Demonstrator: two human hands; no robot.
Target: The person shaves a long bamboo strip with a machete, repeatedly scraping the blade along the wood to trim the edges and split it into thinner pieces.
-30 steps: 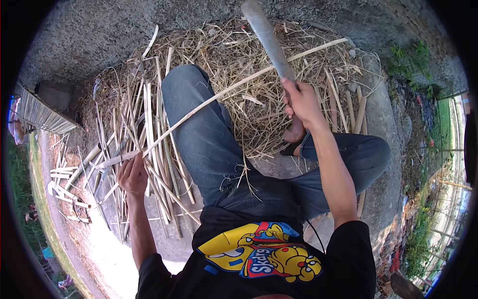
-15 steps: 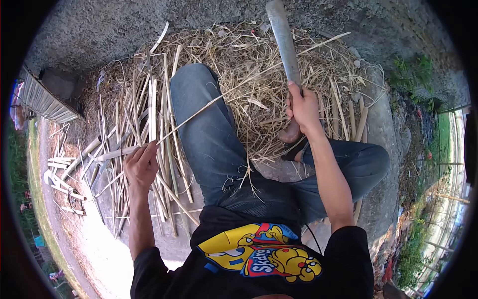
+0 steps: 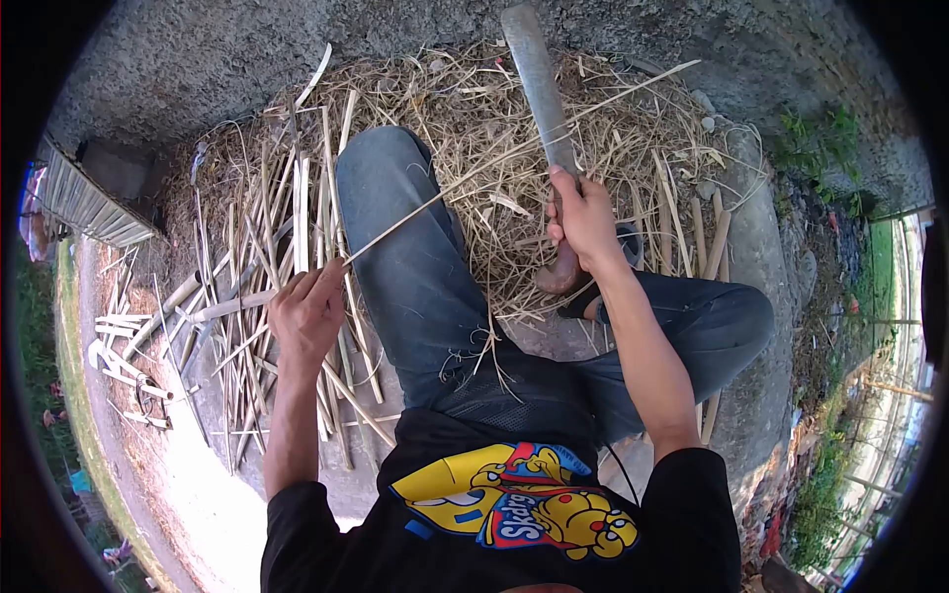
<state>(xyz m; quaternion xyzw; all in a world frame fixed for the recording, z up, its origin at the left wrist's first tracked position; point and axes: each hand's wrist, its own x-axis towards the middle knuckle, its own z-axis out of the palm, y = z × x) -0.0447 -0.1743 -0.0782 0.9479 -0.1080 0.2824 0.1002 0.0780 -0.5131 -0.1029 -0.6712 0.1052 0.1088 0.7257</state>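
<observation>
My right hand (image 3: 586, 219) is wrapped round the curved wooden handle of a machete (image 3: 537, 89), its long grey blade pointing up and slightly left toward the wall. A long thin bamboo strip (image 3: 415, 212) is pinched in my left hand (image 3: 307, 311). The strip slants up and right across my raised left knee and overlaps the blade just above the handle; its far end is past the machete on the right. Thin curled shavings (image 3: 491, 346) lie on my lap.
Left of my leg lies a pile of split bamboo strips (image 3: 282, 232). Shavings (image 3: 499, 188) cover the ground ahead, up to a rough concrete wall (image 3: 425, 22). Cut bamboo pieces (image 3: 124, 346) lie farther left, and more sticks (image 3: 714, 242) rest by my right knee.
My left hand has moved right and slightly up with the bamboo strip. My right hand and the machete have shifted left, the blade tilting a little more to the left.
</observation>
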